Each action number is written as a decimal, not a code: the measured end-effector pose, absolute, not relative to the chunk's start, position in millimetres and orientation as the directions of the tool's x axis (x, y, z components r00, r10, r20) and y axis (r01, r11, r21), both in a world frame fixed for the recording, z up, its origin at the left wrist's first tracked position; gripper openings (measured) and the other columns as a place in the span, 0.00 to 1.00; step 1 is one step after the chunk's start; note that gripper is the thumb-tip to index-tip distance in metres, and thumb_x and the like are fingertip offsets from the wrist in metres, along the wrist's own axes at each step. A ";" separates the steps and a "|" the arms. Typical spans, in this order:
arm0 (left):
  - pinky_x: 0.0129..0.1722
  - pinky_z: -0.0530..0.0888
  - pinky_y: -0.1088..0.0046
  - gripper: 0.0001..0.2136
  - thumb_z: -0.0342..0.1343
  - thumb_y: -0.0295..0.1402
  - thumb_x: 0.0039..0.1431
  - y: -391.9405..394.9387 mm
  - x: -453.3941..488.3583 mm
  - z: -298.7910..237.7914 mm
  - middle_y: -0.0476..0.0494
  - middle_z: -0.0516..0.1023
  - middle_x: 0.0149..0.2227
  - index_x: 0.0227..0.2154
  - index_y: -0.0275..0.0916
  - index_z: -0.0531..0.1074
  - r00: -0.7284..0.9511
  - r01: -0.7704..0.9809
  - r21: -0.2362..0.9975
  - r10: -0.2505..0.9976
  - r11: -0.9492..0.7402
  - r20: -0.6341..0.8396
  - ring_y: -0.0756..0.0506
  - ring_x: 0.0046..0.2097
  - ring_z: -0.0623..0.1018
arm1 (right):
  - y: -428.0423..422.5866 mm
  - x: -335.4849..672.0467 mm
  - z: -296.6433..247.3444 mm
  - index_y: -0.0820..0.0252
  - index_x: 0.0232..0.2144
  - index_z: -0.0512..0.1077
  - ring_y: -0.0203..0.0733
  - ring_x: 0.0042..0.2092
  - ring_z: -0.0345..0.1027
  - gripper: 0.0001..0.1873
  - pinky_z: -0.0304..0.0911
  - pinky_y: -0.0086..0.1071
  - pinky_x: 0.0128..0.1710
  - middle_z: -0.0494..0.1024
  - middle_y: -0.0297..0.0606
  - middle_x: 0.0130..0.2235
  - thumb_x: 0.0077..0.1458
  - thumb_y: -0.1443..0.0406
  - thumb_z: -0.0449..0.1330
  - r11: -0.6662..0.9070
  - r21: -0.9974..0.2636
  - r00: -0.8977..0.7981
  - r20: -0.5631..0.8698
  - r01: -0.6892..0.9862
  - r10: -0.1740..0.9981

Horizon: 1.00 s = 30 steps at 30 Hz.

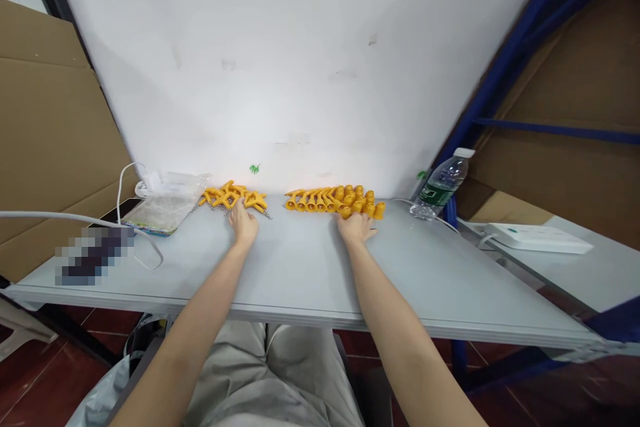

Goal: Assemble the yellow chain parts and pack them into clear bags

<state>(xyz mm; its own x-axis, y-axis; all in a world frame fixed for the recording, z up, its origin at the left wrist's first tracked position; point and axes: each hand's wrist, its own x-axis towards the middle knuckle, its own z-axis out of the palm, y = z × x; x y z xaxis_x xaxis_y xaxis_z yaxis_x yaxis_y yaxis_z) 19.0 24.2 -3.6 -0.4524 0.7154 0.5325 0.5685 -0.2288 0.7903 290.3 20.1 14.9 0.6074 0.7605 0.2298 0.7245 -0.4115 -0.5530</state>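
Note:
My left hand reaches into a loose pile of yellow branched plastic pieces with small metal chains. Its fingers are closed at the near edge of the pile, apparently on one piece; the fingertips are partly hidden. My right hand is at the near side of a group of yellow cup-shaped pieces. Thumb and index finger close on a front cup, while the other fingers point off to the right. Left of these cups, several yellow funnel-ended pieces lie in a neat row, their round openings facing me.
A clear plastic bag and white cables lie at the left, near a blurred-out dark item. A water bottle leans at the right. A white power strip rests on the neighbouring surface. A white panel rises behind.

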 end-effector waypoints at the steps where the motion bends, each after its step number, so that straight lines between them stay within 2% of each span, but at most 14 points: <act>1: 0.60 0.61 0.45 0.25 0.47 0.16 0.46 24.3 19.2 -3.8 0.39 0.74 0.54 0.48 0.42 0.64 -0.456 0.573 0.790 0.715 -0.220 0.530 0.39 0.58 0.70 | 20.2 281.4 15.5 0.66 0.48 0.73 0.62 0.59 0.55 0.21 0.51 0.54 0.54 0.69 0.58 0.54 0.56 0.59 0.56 -0.381 -0.532 0.560 0.224 0.756 0.798; 4: 0.61 0.59 0.44 0.25 0.47 0.17 0.46 23.3 19.6 -2.9 0.39 0.74 0.54 0.48 0.43 0.64 -0.459 0.579 0.786 0.710 -0.217 0.535 0.39 0.58 0.70 | 20.3 251.5 16.1 0.63 0.43 0.75 0.57 0.58 0.58 0.18 0.54 0.48 0.54 0.72 0.53 0.52 0.55 0.57 0.58 -0.257 -0.478 0.392 0.205 0.840 0.897; 7: 0.61 0.57 0.44 0.24 0.47 0.17 0.47 22.6 20.8 0.7 0.38 0.74 0.52 0.48 0.42 0.64 -0.449 0.607 0.771 0.717 -0.194 0.534 0.39 0.58 0.70 | 20.7 226.1 17.1 0.62 0.42 0.74 0.54 0.56 0.60 0.16 0.55 0.45 0.53 0.73 0.50 0.51 0.55 0.58 0.59 -0.156 -0.465 0.272 0.194 0.872 0.943; 14: 0.63 0.50 0.44 0.22 0.48 0.16 0.50 37.4 29.1 16.9 0.33 0.75 0.51 0.49 0.38 0.66 -0.169 0.826 0.534 0.827 -0.178 0.537 0.38 0.59 0.69 | 26.3 205.5 22.2 0.59 0.40 0.73 0.54 0.55 0.62 0.15 0.56 0.46 0.52 0.74 0.48 0.48 0.54 0.57 0.61 -0.186 -0.515 0.268 0.090 0.837 0.959; 17: 0.63 0.49 0.44 0.23 0.49 0.16 0.50 47.6 28.8 20.2 0.31 0.74 0.52 0.50 0.37 0.65 -0.068 0.895 0.417 0.878 -0.155 0.474 0.37 0.60 0.68 | 24.9 203.4 19.5 0.59 0.41 0.73 0.53 0.56 0.61 0.14 0.56 0.45 0.52 0.74 0.48 0.50 0.56 0.57 0.60 -0.189 -0.520 0.286 0.112 0.833 0.952; 21: 0.64 0.49 0.47 0.20 0.46 0.17 0.54 56.9 24.5 21.2 0.34 0.75 0.50 0.47 0.38 0.68 0.011 0.946 0.286 0.900 -0.150 0.436 0.39 0.58 0.69 | 20.3 201.3 13.6 0.58 0.45 0.72 0.53 0.58 0.59 0.16 0.55 0.46 0.53 0.73 0.48 0.52 0.58 0.58 0.57 -0.162 -0.500 0.279 0.167 0.851 0.946; 25: 0.63 0.51 0.49 0.18 0.42 0.18 0.57 62.4 19.2 23.1 0.36 0.78 0.44 0.43 0.40 0.70 0.028 0.948 0.267 0.883 -0.172 0.468 0.39 0.55 0.71 | 17.4 199.4 11.4 0.58 0.48 0.71 0.53 0.57 0.59 0.17 0.54 0.47 0.53 0.72 0.48 0.52 0.58 0.58 0.56 -0.145 -0.469 0.257 0.184 0.871 0.949; 30: 0.64 0.50 0.51 0.17 0.42 0.17 0.56 62.7 13.1 28.2 0.38 0.78 0.41 0.40 0.40 0.71 0.032 0.927 0.314 0.875 -0.207 0.484 0.40 0.53 0.72 | 15.9 198.8 12.3 0.59 0.48 0.70 0.53 0.57 0.58 0.17 0.53 0.47 0.53 0.72 0.48 0.53 0.59 0.58 0.55 -0.132 -0.455 0.238 0.184 0.881 0.954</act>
<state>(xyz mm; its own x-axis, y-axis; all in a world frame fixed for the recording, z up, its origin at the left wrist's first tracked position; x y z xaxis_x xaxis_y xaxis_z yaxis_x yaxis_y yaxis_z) 13.1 62.7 28.2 0.0320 0.8746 0.4839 0.9267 -0.2074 0.3135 198.8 15.9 12.3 0.2384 0.9535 0.1841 0.8807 -0.1324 -0.4548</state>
